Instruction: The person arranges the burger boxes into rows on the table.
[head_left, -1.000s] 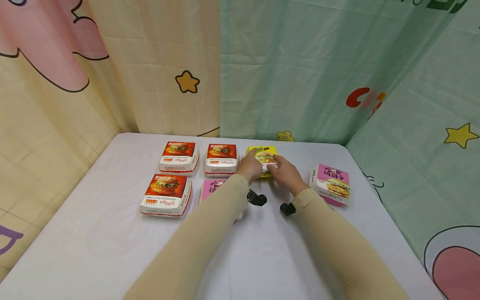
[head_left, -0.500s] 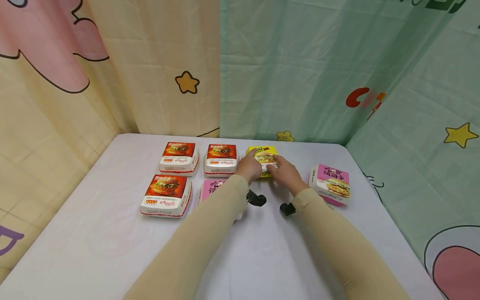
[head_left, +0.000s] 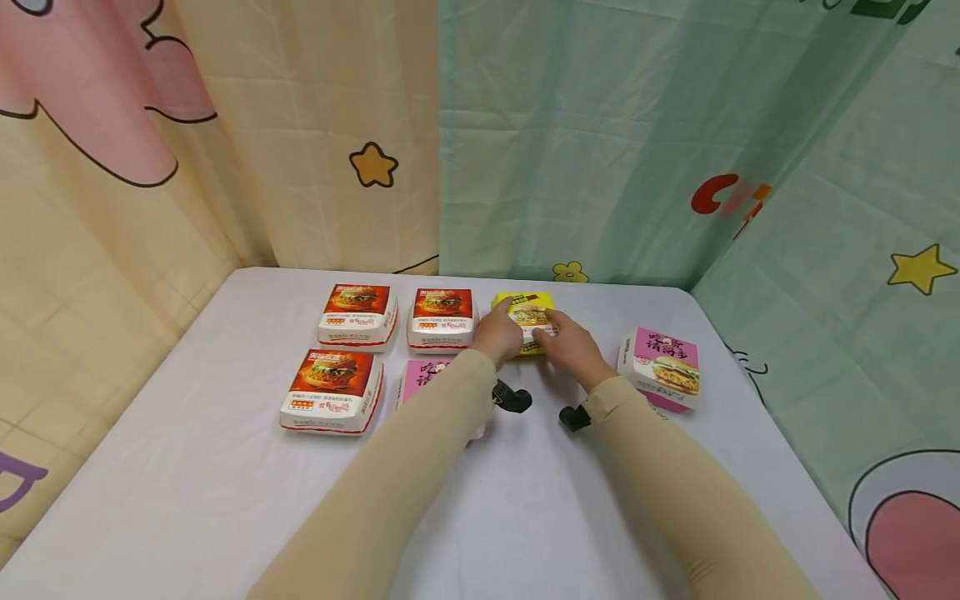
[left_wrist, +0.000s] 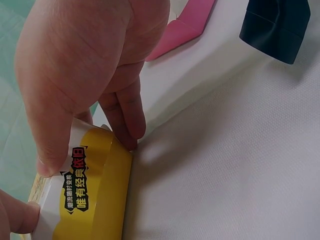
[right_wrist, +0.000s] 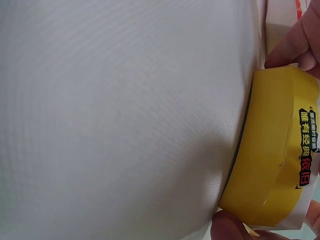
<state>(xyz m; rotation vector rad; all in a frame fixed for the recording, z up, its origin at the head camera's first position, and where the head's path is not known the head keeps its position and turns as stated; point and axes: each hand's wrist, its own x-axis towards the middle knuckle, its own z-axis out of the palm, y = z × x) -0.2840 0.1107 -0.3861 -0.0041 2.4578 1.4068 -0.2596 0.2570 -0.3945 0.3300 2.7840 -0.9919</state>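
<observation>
A yellow burger box [head_left: 531, 310] with a burger picture on its lid sits at the back of the table, between both hands. My left hand [head_left: 499, 335] grips its left side, thumb on the lid and fingers down at the side, as the left wrist view shows. From the right, my right hand [head_left: 576, 350] holds the opposite side, its thumb also on the lid. In the right wrist view the box's yellow front wall [right_wrist: 265, 145] stands low on the white cloth, with fingertips at both ends. Beneath my left forearm, a pink burger box [head_left: 420, 377] is partly hidden.
Three red-and-white burger boxes stand left: a back-left box [head_left: 357, 317], a back-middle box [head_left: 442, 321] close beside my left hand, and a front-left box [head_left: 332, 392]. Another pink box [head_left: 660, 369] stands right of my right hand. Curtains [head_left: 555, 167] hang behind the white table [head_left: 187, 467].
</observation>
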